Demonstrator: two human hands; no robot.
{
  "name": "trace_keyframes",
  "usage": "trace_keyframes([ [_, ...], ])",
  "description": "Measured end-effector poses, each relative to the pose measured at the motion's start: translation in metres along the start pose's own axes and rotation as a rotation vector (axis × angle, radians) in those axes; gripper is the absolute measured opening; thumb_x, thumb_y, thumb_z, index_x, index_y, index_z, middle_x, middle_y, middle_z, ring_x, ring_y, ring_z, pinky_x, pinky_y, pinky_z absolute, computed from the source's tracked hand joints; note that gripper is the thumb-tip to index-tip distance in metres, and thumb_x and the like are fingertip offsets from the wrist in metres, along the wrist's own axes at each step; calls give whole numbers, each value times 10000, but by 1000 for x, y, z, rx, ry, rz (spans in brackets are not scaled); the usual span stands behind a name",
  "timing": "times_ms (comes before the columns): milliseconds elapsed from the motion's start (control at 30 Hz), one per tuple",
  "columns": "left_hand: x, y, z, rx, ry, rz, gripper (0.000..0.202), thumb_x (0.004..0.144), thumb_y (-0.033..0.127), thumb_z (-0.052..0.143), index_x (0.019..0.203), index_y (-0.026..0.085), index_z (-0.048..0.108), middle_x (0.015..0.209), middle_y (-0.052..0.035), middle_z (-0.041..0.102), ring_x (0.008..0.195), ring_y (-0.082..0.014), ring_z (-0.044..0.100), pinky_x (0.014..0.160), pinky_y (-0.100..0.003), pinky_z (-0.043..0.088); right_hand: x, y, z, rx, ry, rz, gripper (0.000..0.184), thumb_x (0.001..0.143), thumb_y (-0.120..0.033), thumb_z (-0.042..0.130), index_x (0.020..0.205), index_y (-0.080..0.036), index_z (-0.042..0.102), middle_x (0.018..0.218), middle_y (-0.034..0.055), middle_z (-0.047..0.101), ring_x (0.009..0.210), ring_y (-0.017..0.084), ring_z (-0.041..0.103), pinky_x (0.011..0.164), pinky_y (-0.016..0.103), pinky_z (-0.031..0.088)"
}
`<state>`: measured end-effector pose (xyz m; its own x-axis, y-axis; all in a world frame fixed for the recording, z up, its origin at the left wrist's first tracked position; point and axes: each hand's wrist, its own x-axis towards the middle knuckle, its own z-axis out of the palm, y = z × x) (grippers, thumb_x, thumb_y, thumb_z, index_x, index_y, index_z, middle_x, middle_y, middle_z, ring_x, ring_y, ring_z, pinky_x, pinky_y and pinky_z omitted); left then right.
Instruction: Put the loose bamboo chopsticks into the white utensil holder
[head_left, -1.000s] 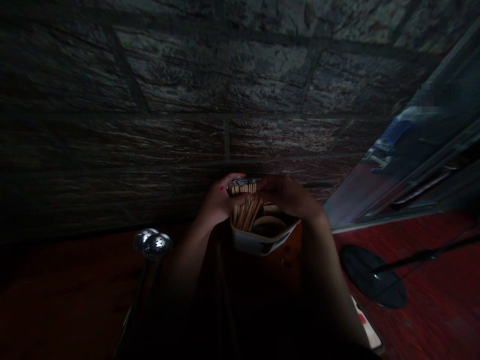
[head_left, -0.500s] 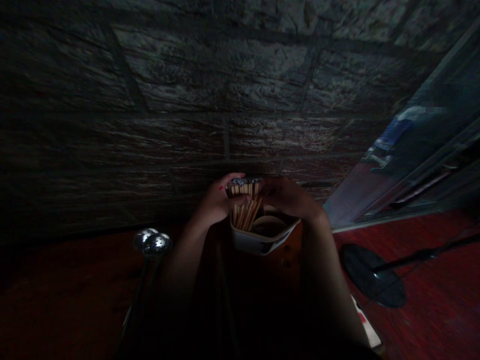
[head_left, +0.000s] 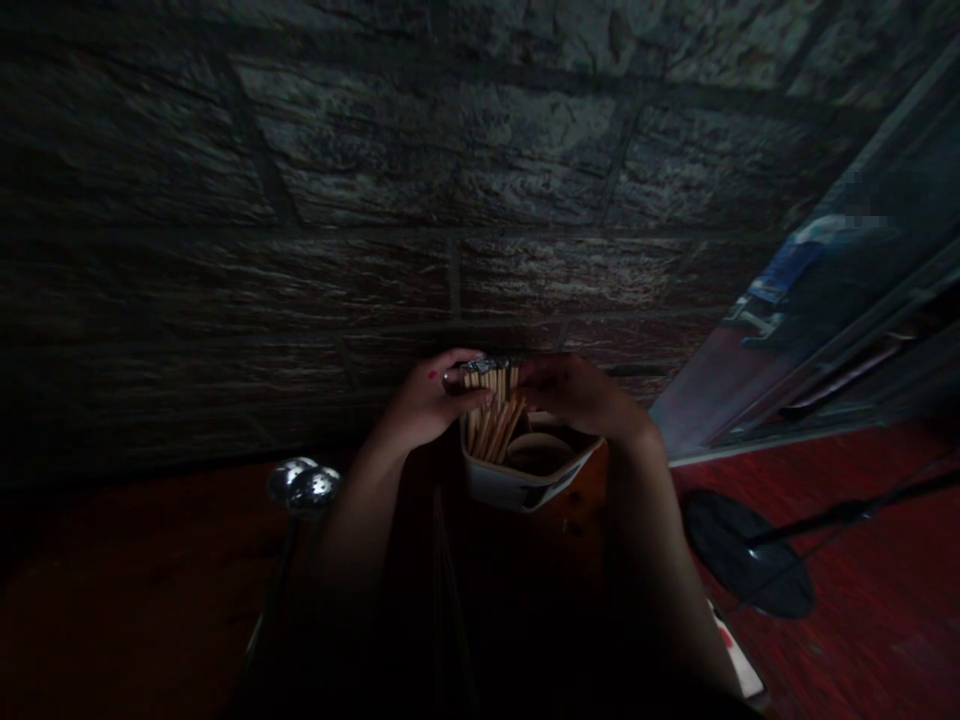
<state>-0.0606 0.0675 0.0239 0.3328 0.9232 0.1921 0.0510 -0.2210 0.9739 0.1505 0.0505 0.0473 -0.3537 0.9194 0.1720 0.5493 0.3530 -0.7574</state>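
A bundle of wooden chopsticks point(head_left: 495, 381) stands over the back left of a pale, angular container point(head_left: 501, 488), with shiny clear wrapping around its top. My left hand point(head_left: 424, 408) is closed on the bundle's left side, its thumb lying across the front. From the right, my right hand point(head_left: 581, 398) grips the same bundle; its fingertips are dark and partly hidden. Below them, more brownish chopsticks point(head_left: 496, 440) lean inside the container, beside a round-rimmed cup point(head_left: 538, 440). Where the bundle's lower ends rest I cannot make out.
Two shiny perforated ladles point(head_left: 313, 490) lie left of my left forearm. A stone-block wall point(head_left: 450, 270) rises right behind the container. To the right, a black round stand base point(head_left: 750, 552) is on the red floor point(head_left: 877, 600), near a glass panel point(head_left: 720, 385).
My left hand has shifted slightly left, its thumb now plainer across the bundle. More of the bundle's length shows, reaching down toward the chopsticks in the container. My right hand has hardly moved.
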Motion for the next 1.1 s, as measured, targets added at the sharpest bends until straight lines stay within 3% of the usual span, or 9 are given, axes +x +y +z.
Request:
trace_keyframes([
  [267, 5, -13, 6, 18, 23, 81, 499, 664, 186, 754, 1139, 168, 601, 1055, -76, 707, 940, -222, 670, 809, -348, 520, -2, -4, -1, 57, 65, -45, 215, 844, -329, 577, 968, -179, 670, 859, 43, 704, 712, 153, 635, 647, 243, 489],
  [433, 7, -17, 6, 97, 46, 144, 478, 672, 230, 764, 1123, 165, 619, 1087, -88, 694, 999, -238, 652, 857, -365, 509, -1, -2, 0, 0, 33, -46, 192, 839, -316, 580, 940, -185, 676, 820, 33, 699, 699, 150, 628, 640, 241, 470],
  [600, 8, -18, 8, 122, 54, 150, 468, 677, 226, 756, 1121, 168, 617, 1061, -79, 698, 995, -234, 650, 870, -373, 502, -1, -3, 1, -110, -37, -18, 181, 843, -301, 558, 884, -175, 682, 710, 17, 683, 614, 137, 604, 578, 236, 425],
  [767, 8, -18, 8, 111, 65, 142, 483, 675, 237, 755, 1131, 157, 615, 1065, -87, 696, 987, -235, 649, 860, -369, 502, 0, -5, 1, -124, -25, -33, 160, 815, -268, 580, 867, -166, 691, 808, 39, 713, 716, 158, 641, 622, 237, 439],
  [1100, 7, -17, 8, 97, 57, 139, 483, 673, 240, 751, 1131, 167, 619, 1083, -86, 696, 977, -236, 655, 845, -361, 507, 1, -2, 2, -130, -20, -39, 191, 824, -281, 566, 883, -176, 714, 783, 30, 710, 709, 158, 637, 613, 239, 437],
])
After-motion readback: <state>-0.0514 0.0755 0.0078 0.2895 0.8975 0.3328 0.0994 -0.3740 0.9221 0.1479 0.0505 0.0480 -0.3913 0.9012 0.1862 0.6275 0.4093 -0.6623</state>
